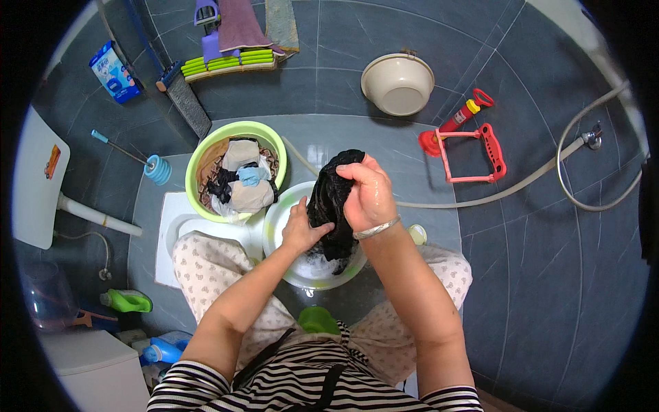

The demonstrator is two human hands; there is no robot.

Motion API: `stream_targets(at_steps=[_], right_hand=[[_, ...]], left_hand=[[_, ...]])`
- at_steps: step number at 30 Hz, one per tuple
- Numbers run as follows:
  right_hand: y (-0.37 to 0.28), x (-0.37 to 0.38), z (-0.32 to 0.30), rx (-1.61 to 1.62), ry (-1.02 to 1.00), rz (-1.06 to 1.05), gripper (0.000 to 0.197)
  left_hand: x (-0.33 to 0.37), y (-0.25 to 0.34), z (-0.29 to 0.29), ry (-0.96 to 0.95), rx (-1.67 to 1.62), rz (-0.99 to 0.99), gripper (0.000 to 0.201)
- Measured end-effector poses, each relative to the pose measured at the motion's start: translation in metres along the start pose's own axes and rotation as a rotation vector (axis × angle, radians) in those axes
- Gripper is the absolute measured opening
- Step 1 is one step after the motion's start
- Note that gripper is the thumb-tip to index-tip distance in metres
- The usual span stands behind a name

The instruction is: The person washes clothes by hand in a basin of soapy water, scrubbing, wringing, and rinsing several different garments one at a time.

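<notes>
The black cloth [329, 202] runs lengthwise far-to-near over the basin [270, 237], between the right hand [369, 192], gripping its far end, and the open left hand [299, 230], thumb touching it.

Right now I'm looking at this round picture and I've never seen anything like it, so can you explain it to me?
There's no machine here, just a person's two bare hands. The one picture comes from a wide fisheye camera on that person's head, looking down, so straight edges bend near the rim. The right hand grips a bunched black cloth; the left hand is at its lower left side, thumb against it. On the grey floor below sits a pale basin with white suds. Left of that, a light green tub holds a pile of fabric.
</notes>
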State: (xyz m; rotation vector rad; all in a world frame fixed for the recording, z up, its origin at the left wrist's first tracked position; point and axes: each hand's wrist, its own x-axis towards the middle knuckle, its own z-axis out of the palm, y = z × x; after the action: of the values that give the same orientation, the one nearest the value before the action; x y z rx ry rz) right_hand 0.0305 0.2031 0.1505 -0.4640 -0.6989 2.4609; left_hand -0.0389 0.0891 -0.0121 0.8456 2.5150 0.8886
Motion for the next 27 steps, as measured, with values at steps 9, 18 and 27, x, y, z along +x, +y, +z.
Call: stream_targets(at_steps=[9, 18, 27], right_hand=[[-0.018, 0.018, -0.058, -0.41, 0.203, -0.061, 0.04], [-0.01, 0.041, -0.164, -1.793, 0.123, -0.567, 0.025], [0.049, 0.042, -0.231, -1.998, 0.03, -0.236, 0.014]], left_hand=[[0.027, -0.019, -0.021, 0.215, -0.238, 0.126, 0.021], [0.017, 0.001, -0.045, 0.031, -0.199, 0.25, 0.016], [-0.006, 0.047, -0.064, -0.141, -0.241, 0.407, 0.028]])
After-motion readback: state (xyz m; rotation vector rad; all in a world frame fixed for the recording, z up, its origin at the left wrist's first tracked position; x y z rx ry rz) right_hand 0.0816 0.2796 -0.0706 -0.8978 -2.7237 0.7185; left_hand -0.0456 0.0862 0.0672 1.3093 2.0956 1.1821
